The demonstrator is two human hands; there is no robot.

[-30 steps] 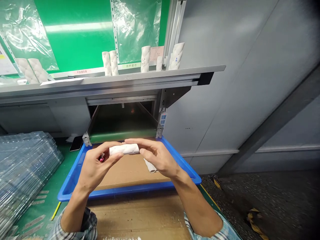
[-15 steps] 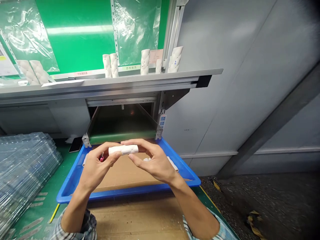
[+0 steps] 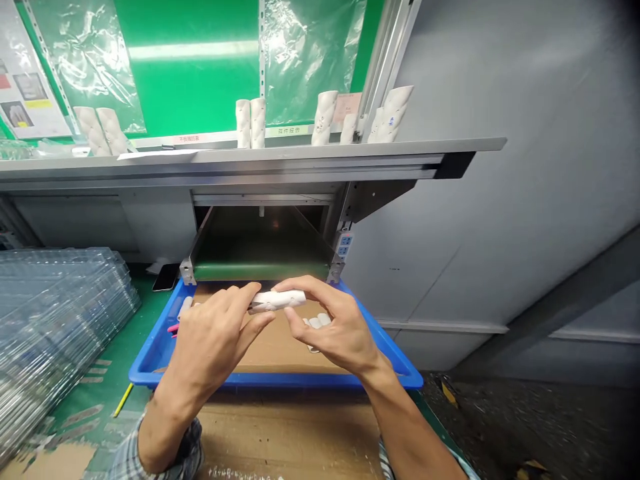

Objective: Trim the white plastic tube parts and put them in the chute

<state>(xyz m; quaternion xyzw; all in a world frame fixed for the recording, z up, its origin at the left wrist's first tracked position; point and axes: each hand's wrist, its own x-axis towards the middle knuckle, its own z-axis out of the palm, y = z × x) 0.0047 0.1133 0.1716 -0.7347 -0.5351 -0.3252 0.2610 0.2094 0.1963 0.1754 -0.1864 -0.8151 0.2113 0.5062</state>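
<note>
A short white tube [image 3: 278, 300] with a faintly patterned surface lies sideways between my two hands, above the blue tray [image 3: 330, 380]. My left hand [image 3: 213, 337] is closed at the tube's left end, its back turned toward me. My right hand [image 3: 337, 323] pinches the right part, fingers on top and thumb below. A thin pink object [image 3: 173, 328] sticks out beyond the left hand; whether that hand holds it, I cannot tell. Several white pieces [image 3: 323, 320] lie in the tray, partly hidden behind the right hand.
Brown cardboard lines the tray. Behind it is a green conveyor belt [image 3: 260, 271]. Clear plastic trays [image 3: 65, 320] are stacked at left, near a phone [image 3: 166, 277] and a yellow stick [image 3: 123, 400]. White tubes [image 3: 325, 119] stand on the shelf [image 3: 300, 152] above.
My left hand has turned, so its back now faces me and it covers more of the tube's left end. The view has shifted left, and more pieces in the tray show.
</note>
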